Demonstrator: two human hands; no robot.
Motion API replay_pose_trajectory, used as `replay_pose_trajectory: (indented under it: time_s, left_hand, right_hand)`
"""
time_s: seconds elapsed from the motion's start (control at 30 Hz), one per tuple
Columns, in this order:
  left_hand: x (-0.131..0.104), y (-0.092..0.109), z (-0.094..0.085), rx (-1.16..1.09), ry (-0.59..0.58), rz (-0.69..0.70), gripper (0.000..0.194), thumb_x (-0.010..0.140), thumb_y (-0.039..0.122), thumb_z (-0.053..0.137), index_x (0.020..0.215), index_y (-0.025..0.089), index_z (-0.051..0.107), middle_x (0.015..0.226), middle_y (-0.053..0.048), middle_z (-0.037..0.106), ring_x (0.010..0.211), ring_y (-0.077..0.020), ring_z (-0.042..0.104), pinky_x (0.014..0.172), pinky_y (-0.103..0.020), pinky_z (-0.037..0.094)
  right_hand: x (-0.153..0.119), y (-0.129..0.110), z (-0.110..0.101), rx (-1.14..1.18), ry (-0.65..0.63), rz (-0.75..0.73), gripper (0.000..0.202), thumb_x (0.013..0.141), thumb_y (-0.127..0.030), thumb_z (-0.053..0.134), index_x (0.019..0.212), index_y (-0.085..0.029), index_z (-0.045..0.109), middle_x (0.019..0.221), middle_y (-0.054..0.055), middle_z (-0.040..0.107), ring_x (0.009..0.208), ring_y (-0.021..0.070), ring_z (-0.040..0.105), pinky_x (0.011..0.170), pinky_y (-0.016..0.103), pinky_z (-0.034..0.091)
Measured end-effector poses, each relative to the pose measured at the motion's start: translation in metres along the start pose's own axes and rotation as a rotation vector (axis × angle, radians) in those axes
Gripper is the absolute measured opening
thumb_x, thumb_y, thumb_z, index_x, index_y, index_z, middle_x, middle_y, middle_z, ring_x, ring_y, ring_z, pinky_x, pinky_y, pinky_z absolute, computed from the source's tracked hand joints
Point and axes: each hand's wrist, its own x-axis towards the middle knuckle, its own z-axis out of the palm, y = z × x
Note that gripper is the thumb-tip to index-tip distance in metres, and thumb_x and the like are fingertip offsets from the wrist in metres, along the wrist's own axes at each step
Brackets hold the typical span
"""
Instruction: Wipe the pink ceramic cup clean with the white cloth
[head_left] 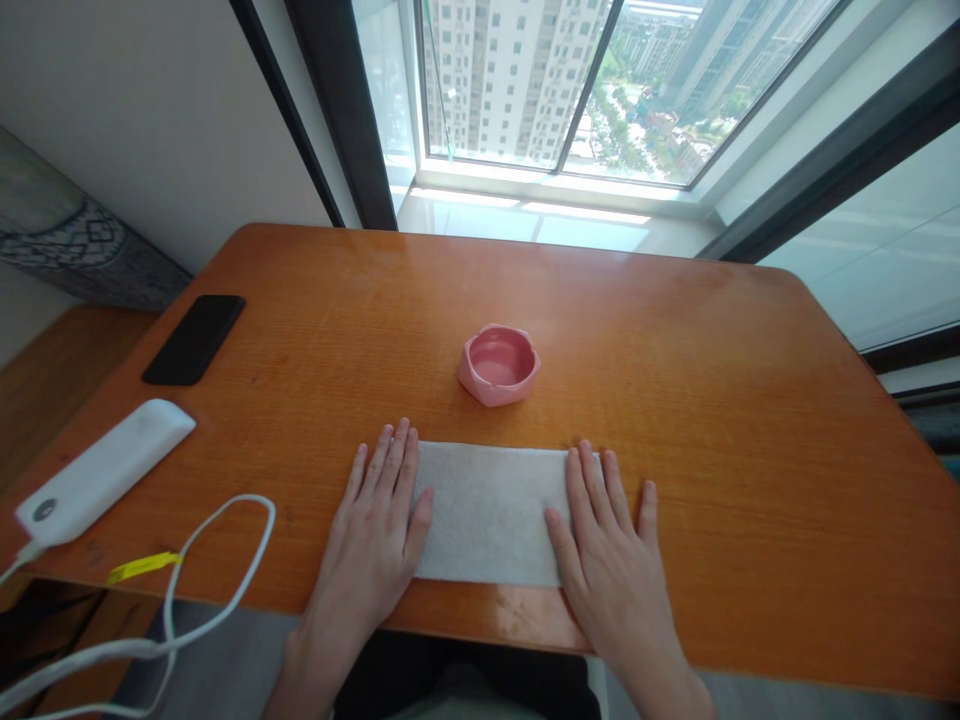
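A folded white cloth lies flat near the front edge of the orange wooden table. My left hand rests palm down on the cloth's left end, fingers spread. My right hand presses flat on its right end, fingers also apart. Neither hand grips anything. Just beyond the cloth stands a small pink bowl, empty and upright, apart from both hands.
A black phone lies at the table's left side. Closer to me on the left is a white power bank with a white cable looping off the front edge. Large windows rise behind the table.
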Motion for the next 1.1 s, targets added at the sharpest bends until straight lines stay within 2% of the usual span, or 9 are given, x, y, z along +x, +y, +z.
replay_pose_trajectory:
  time_s: [0.2, 0.3, 0.37, 0.43, 0.5, 0.6, 0.7, 0.83, 1.1]
  left_hand:
    - [0.002, 0.0, -0.004, -0.073, 0.01, -0.01, 0.076, 0.116, 0.037, 0.041, 0.182, 0.02, 0.007, 0.185, -0.014, 0.033, 0.172, -0.0357, 0.035, 0.14, -0.061, 0.034]
    - [-0.005, 0.002, -0.015, -0.169, 0.097, -0.039, 0.071, 0.115, 0.03, 0.046, 0.18, 0.025, 0.019, 0.185, -0.013, 0.033, 0.173, -0.0345, 0.032, 0.139, -0.06, 0.037]
    - [-0.016, 0.001, -0.026, -0.238, 0.19, -0.033, 0.061, 0.112, 0.023, 0.053, 0.171, 0.028, 0.04, 0.176, -0.012, 0.049, 0.166, -0.0322, 0.045, 0.136, -0.056, 0.042]
    - [-0.03, -0.003, -0.035, -0.292, 0.254, 0.013, 0.046, 0.106, 0.015, 0.062, 0.149, 0.029, 0.063, 0.151, -0.01, 0.07, 0.146, -0.0287, 0.063, 0.126, -0.048, 0.051]
    - [-0.045, -0.01, -0.042, -0.306, 0.245, 0.12, 0.032, 0.101, 0.012, 0.071, 0.129, 0.028, 0.073, 0.126, -0.006, 0.078, 0.126, -0.0253, 0.071, 0.117, -0.042, 0.056]
    - [-0.062, -0.025, -0.046, -0.275, 0.164, 0.224, 0.02, 0.1, 0.02, 0.078, 0.119, 0.026, 0.077, 0.117, -0.005, 0.081, 0.116, -0.0242, 0.073, 0.11, -0.039, 0.058]
    - [-0.071, -0.038, -0.045, -0.212, 0.16, 0.221, 0.022, 0.102, 0.024, 0.077, 0.124, 0.025, 0.077, 0.12, -0.007, 0.081, 0.117, -0.0249, 0.073, 0.11, -0.038, 0.058]
    - [-0.071, -0.045, -0.04, -0.165, 0.169, 0.259, 0.024, 0.101, 0.013, 0.075, 0.124, 0.023, 0.078, 0.125, -0.007, 0.081, 0.122, -0.0252, 0.072, 0.114, -0.04, 0.055]
    - [-0.073, -0.038, -0.047, -0.2, 0.235, 0.261, 0.016, 0.099, 0.004, 0.072, 0.109, 0.017, 0.076, 0.12, -0.01, 0.083, 0.121, -0.0249, 0.074, 0.114, -0.041, 0.055]
  right_hand:
    - [0.0, 0.0, -0.001, 0.031, 0.007, 0.003, 0.08, 0.117, -0.039, 0.041, 0.182, -0.028, -0.005, 0.185, 0.012, 0.034, 0.171, 0.0449, 0.033, 0.133, 0.08, 0.02]
    - [-0.001, 0.002, -0.001, 0.051, 0.002, 0.008, 0.079, 0.117, -0.038, 0.041, 0.183, -0.028, -0.001, 0.185, 0.013, 0.032, 0.173, 0.0456, 0.028, 0.132, 0.083, 0.019]
    - [-0.003, 0.002, -0.004, 0.097, 0.027, 0.024, 0.076, 0.117, -0.035, 0.041, 0.183, -0.028, 0.004, 0.187, 0.014, 0.029, 0.174, 0.0453, 0.021, 0.132, 0.086, 0.018]
    - [-0.008, -0.001, -0.009, 0.199, 0.093, 0.041, 0.072, 0.116, -0.029, 0.043, 0.182, -0.029, 0.014, 0.187, 0.014, 0.029, 0.176, 0.044, 0.018, 0.132, 0.086, 0.018]
    - [-0.017, -0.007, -0.014, 0.342, 0.184, 0.037, 0.067, 0.113, -0.021, 0.049, 0.178, -0.03, 0.032, 0.182, 0.014, 0.041, 0.174, 0.0418, 0.027, 0.133, 0.082, 0.027]
    - [-0.033, -0.025, -0.019, 0.509, 0.275, -0.028, 0.06, 0.105, -0.008, 0.058, 0.161, -0.03, 0.059, 0.157, 0.012, 0.067, 0.157, 0.036, 0.055, 0.123, 0.062, 0.053]
    - [-0.045, -0.05, -0.016, 0.564, 0.258, -0.139, 0.057, 0.098, 0.002, 0.059, 0.146, -0.026, 0.072, 0.131, 0.009, 0.079, 0.133, 0.0289, 0.07, 0.107, 0.044, 0.063]
    - [-0.038, -0.087, -0.008, 0.634, 0.242, -0.355, 0.042, 0.097, -0.001, 0.059, 0.134, -0.013, 0.076, 0.115, 0.011, 0.083, 0.108, 0.0252, 0.073, 0.096, 0.037, 0.066]
    - [-0.02, -0.132, -0.001, 0.647, 0.26, -0.339, 0.032, 0.109, -0.013, 0.05, 0.126, -0.016, 0.076, 0.106, 0.008, 0.083, 0.088, 0.0223, 0.068, 0.079, 0.038, 0.052]
